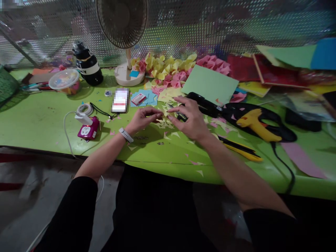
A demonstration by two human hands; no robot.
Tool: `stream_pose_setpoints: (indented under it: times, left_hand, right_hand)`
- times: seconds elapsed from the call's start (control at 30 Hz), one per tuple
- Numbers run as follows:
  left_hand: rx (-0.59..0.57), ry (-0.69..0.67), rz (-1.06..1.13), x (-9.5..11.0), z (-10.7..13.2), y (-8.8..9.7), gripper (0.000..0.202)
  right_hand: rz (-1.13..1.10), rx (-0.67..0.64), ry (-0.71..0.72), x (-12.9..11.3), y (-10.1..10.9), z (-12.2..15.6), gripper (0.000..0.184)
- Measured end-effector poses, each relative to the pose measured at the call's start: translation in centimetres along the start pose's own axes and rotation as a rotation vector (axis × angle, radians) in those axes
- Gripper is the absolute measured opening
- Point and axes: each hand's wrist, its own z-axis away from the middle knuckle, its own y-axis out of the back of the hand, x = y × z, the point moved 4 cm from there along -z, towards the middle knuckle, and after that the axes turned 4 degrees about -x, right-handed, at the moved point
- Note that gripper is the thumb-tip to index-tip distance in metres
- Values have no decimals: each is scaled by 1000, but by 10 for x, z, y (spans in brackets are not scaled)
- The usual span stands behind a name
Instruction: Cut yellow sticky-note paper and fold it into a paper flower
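Over the middle of the green table, my left hand (144, 118) and my right hand (190, 119) meet fingertip to fingertip. Between them is a small piece of pale yellow paper (165, 114), pinched by the thumb and forefinger of my left hand. The right thumb and fingers close on its other side. A dark tool that looks like scissors (181, 117) shows partly under my right hand; whether the hand holds it I cannot tell. Yellow and pink paper scraps (175, 133) lie scattered beneath and around both hands.
Behind stand a fan (130, 77), a black bottle (89, 68) and folded paper flowers (168, 66). A phone (120, 100) and purple socket adapter (88, 131) lie left. To the right are a green sheet (210, 84), yellow glue gun (258, 126) and yellow-black cutter (243, 149).
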Motion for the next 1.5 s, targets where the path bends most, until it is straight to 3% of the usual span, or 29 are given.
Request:
stream_pose_setpoints:
  times: [0.33,0.63,0.83,1.13,1.5]
  left_hand:
    - [6,-70,-13,2,-1,-3,37]
    - [151,-177,-243,21,5,0,29]
    - [68,-281,-368,26,11,-7,30]
    - [63,-462,-507,20,9,-9,18]
    - [24,-499,-665,22,9,-9,14]
  right_hand:
    - [-86,6,-26,-6,0,1,4]
    - [1,91,2,-8,2,2,5]
    - [52,114,27,-6,-6,3,6]
    - [42,95,51,-3,-15,5,8]
    - [77,30,65,-1,-11,2,26]
